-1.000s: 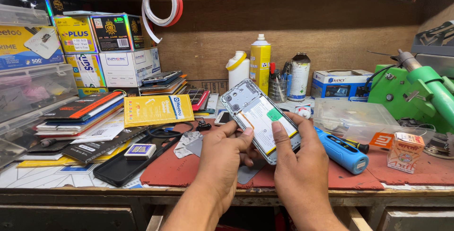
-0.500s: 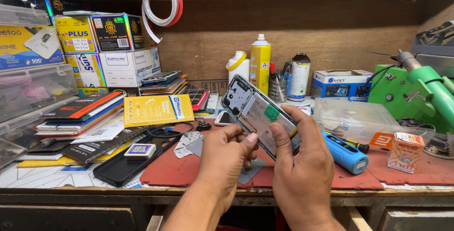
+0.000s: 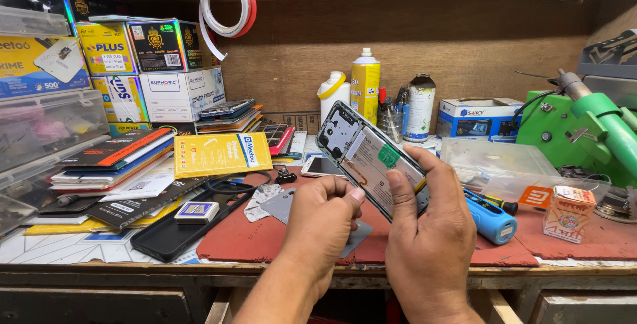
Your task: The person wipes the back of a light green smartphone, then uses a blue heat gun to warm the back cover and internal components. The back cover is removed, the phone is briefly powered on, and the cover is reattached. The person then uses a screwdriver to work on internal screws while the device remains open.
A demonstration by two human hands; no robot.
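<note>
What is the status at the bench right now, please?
Right hand grips opened phone, thumb on battery. Left hand touches its lower edge. Blue screwdriver lies beside on red mat.

Your bare left hand [image 3: 323,221] and bare right hand [image 3: 428,234] come up from the bottom edge of the view, each with a stretch of forearm behind it. You wear no gloves, no rings and no watch, and no sleeve reaches either wrist. Your fingernails are cut short. Fine hair shows along your left forearm.
</note>
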